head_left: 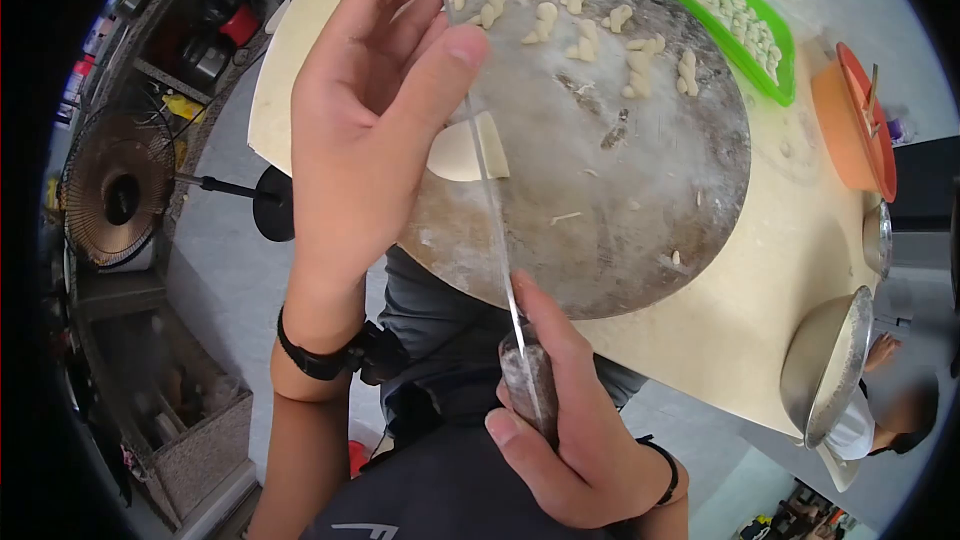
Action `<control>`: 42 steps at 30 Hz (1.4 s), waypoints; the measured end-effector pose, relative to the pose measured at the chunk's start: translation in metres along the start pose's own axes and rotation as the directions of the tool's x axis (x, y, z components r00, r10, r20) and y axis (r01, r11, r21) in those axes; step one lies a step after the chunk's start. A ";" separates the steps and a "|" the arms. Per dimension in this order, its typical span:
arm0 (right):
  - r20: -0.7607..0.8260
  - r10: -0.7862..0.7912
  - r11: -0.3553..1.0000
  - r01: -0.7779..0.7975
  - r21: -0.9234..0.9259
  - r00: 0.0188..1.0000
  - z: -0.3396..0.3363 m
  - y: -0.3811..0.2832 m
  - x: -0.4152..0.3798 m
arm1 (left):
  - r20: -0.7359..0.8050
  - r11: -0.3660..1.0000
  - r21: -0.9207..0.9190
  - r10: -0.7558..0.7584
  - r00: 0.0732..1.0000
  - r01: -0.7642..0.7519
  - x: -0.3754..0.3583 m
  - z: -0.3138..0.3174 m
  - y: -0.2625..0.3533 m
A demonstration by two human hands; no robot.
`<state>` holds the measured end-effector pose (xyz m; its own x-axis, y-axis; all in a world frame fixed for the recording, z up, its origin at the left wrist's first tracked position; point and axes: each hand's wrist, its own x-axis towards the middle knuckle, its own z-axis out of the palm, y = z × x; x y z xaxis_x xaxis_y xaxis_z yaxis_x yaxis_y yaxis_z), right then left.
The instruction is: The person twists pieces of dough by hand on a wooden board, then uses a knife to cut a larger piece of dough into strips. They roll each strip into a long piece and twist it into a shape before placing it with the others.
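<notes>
Clasping the knife handle (540,372) is the right hand (580,430); whether the left hand (375,115), curled by the blade (498,212) tip, pinches I cannot tell. Beside it, below, lies a dough slab (458,153); ideally, keep fingertips clear.

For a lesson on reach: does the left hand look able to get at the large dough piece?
Likely yes: the left hand appears near the dough, though the knife crosses in front.
</notes>
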<state>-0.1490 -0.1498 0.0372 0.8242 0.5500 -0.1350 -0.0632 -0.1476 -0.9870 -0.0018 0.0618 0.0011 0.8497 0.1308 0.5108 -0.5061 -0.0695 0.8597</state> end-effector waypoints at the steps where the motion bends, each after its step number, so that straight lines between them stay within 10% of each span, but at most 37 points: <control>1: 0.013 0.049 0.999 -0.050 0.018 0.999 -0.001 -0.004 -0.001 | 0.003 1.000 0.002 -0.006 1.000 0.006 0.000 0.000 0.000; 14: -0.002 -0.081 0.997 0.081 -0.004 0.997 -0.007 -0.009 0.012 | -0.027 0.985 -0.102 -0.140 0.990 0.136 -0.003 0.009 0.001; 26: 0.116 0.261 0.884 -0.286 0.370 0.958 -0.006 -0.029 0.002 | -0.042 0.921 -0.312 -0.259 0.965 0.233 -0.004 -0.004 -0.010; 30: 0.022 0.148 0.879 -0.142 0.455 0.989 -0.002 -0.010 -0.005 | -0.075 0.966 -0.208 -0.175 0.982 0.156 -0.013 0.004 0.001; 35: -0.312 0.022 0.876 0.132 0.464 0.950 -0.005 0.027 -0.043 | 0.054 0.745 0.663 0.046 0.998 -0.070 -0.043 -0.018 0.016; 37: -0.569 0.013 0.972 0.123 0.200 0.822 -0.016 0.030 -0.049 | 0.174 0.536 0.838 -0.077 0.982 -0.106 -0.057 -0.021 0.012; 42: -0.695 -0.187 0.913 -0.137 -0.383 0.694 -0.078 0.028 -0.065 | 0.271 0.591 0.782 -0.033 0.962 -0.200 -0.060 -0.017 0.014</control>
<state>-0.1603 -0.2542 0.0256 0.9751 -0.1620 0.1516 0.0448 -0.5255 -0.8496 -0.0619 0.0695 -0.0179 0.8743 -0.1398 0.4648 -0.3531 -0.8402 0.4116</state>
